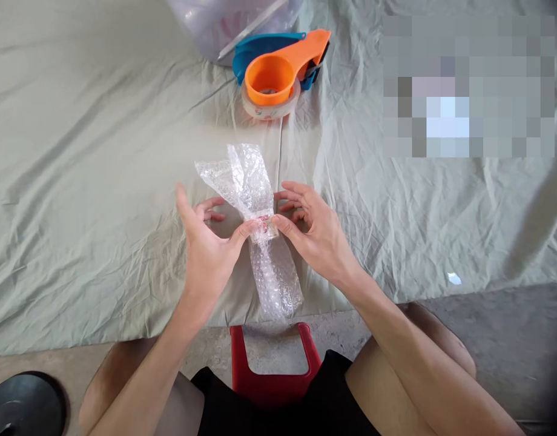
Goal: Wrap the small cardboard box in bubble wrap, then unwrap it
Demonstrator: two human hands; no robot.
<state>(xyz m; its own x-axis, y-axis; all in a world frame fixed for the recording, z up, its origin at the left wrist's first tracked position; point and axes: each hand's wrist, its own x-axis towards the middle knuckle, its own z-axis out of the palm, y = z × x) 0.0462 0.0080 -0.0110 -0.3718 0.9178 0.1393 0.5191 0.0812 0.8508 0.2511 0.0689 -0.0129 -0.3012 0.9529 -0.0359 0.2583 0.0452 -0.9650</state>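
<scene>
A strip of clear bubble wrap (276, 281) lies bunched at its middle near the table's front edge, its upper end split into two flaps. Around the narrow middle runs a band of clear tape (264, 224) with red print. My left hand (206, 242) presses its thumb on the left side of this band, its other fingers spread apart from the wrap. From the right, my right hand (317, 230) has its thumb on the band's other end, with bent fingers at the wrap's edge. Whether anything is inside the wrap cannot be made out.
Beyond the wrap stands an orange and blue tape dispenser (269, 79) with a tape roll (272, 110). A filled translucent plastic bag (237, 21) is behind it. A wrinkled grey-green cloth (101, 151) covers the table. Below are a red stool (273, 387) and a round black object (26, 406).
</scene>
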